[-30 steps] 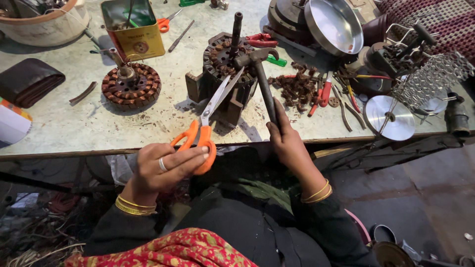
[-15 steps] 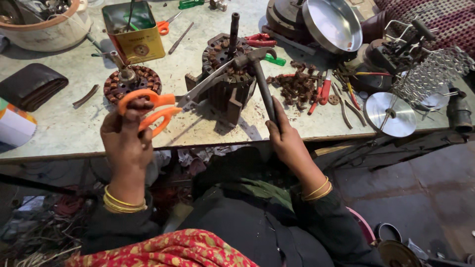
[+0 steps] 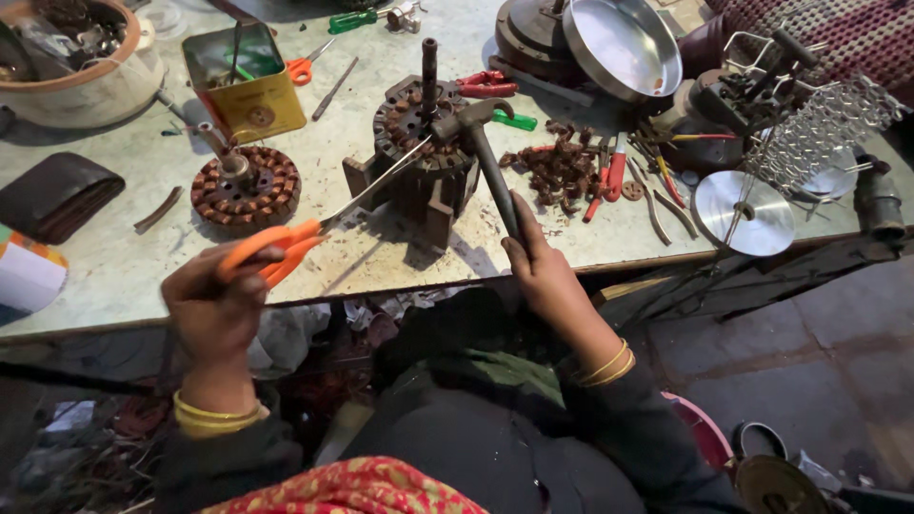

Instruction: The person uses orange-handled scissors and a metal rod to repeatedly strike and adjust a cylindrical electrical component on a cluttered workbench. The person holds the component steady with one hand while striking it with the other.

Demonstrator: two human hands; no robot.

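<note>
Left hand (image 3: 217, 306) clamped on orange-handled scissors (image 3: 286, 246), blades wedged into the motor stator (image 3: 419, 143) mid-bench, right hand (image 3: 545, 271) gripping a hammer (image 3: 486, 152) whose head rests on it; best to keep blades low and taps light, sparing the windings.

Yellow rectangular tin box (image 3: 246, 84): open, upper left of desk (image 3: 114, 276), round emblem on front wall, greenish inside, small tools standing in it. White carton-like package (image 3: 27, 274): at far left desk edge, orange and green bands on top, partly cut off by frame. No signs, no screens.
</note>
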